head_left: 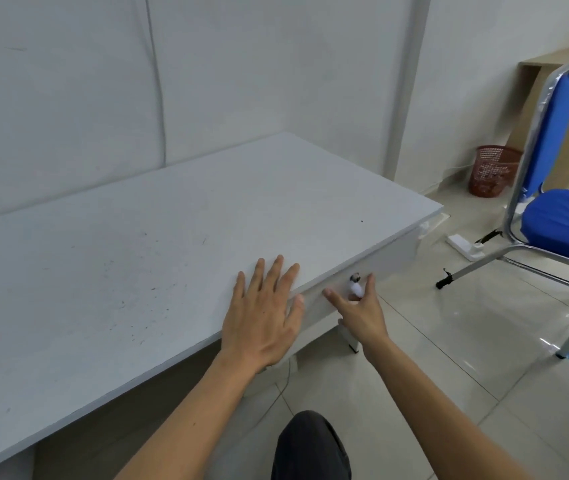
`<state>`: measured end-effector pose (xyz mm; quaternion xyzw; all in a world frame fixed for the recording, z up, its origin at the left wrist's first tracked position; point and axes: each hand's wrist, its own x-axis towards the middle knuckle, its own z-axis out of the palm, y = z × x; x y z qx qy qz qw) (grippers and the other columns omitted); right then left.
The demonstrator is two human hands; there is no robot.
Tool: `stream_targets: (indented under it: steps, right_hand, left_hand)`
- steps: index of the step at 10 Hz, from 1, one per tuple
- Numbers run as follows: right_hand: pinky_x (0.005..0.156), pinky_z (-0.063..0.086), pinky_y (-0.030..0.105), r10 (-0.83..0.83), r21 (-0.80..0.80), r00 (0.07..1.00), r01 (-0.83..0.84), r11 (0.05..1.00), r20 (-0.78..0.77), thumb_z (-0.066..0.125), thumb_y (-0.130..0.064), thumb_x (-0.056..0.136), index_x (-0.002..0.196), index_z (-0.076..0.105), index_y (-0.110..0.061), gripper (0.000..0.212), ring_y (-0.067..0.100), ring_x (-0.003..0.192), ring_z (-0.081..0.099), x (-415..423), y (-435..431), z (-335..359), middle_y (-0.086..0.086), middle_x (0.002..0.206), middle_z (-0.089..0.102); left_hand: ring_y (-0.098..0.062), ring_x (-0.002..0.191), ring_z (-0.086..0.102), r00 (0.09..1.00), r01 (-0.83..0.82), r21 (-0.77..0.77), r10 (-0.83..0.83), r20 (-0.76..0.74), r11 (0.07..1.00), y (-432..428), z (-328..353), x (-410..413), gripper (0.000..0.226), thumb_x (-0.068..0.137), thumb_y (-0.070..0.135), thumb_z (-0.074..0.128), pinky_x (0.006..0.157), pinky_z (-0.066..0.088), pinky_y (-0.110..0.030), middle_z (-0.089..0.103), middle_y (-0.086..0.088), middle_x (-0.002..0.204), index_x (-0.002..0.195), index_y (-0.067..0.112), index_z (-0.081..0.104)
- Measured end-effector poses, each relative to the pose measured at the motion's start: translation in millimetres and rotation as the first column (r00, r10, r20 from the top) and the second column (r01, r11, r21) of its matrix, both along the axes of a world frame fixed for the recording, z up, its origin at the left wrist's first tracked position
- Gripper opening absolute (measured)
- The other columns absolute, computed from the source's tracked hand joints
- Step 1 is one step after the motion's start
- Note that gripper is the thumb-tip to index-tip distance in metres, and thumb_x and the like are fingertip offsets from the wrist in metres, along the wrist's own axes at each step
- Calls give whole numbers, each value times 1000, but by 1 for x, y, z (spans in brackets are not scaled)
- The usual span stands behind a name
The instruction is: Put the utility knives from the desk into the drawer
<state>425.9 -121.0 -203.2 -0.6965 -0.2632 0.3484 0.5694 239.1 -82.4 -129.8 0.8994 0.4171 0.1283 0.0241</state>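
My left hand (264, 311) lies flat, fingers spread, on the white desk top (144, 244) near its front edge. Just under that edge is the white drawer front (385, 259), which sits flush with the desk. My right hand (359, 311) is at the drawer's small white knob (356, 289), thumb and index finger apart on either side of it; a small metal lock (355, 278) sits just above the knob. I see no utility knife on the desk or anywhere else in view.
A blue chair (560, 188) with a metal frame stands to the right on the tiled floor. A white power strip (465, 247) lies on the floor beside the desk's right end. A red mesh bin (492, 169) stands by the wall. My dark-trousered knee (311, 448) is below.
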Motion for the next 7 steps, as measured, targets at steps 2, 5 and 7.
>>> stream_targets:
  steps: [2, 5, 7]
  right_hand:
    - [97, 52, 56, 29, -6, 998, -29, 1000, 60, 75, -11, 85, 151, 24, -22, 84, 28, 122, 57, -3, 41, 6, 7, 135, 55]
    - [78, 60, 32, 301, -154, 954, -299, 942, -14, 65, 5, 83, 143, 37, -17, 69, 19, 106, 62, 31, 48, 15, 3, 139, 54]
    - [79, 62, 35, 554, -362, 833, -518, 775, -6, 67, -13, 90, 155, 25, -23, 77, 19, 100, 72, 38, 17, 44, 7, 135, 60]
  left_hand:
    - [-21, 150, -4, 1000, 9, 25, -9, -11, 1000, 1, 1, -2, 63, 92, 42, 15, 120, 4, -48, 4, 3, 164, 153, 32, 8]
    - [-22, 150, -5, 1000, -1, 16, 2, -29, 1000, -2, 5, -2, 67, 87, 38, 16, 120, 2, -47, 4, 2, 164, 154, 31, 8]
    - [-20, 148, -12, 1000, 28, -76, -28, 7, 997, 1, 4, -2, 67, 89, 43, 15, 119, -7, -45, -3, 3, 164, 154, 32, 5]
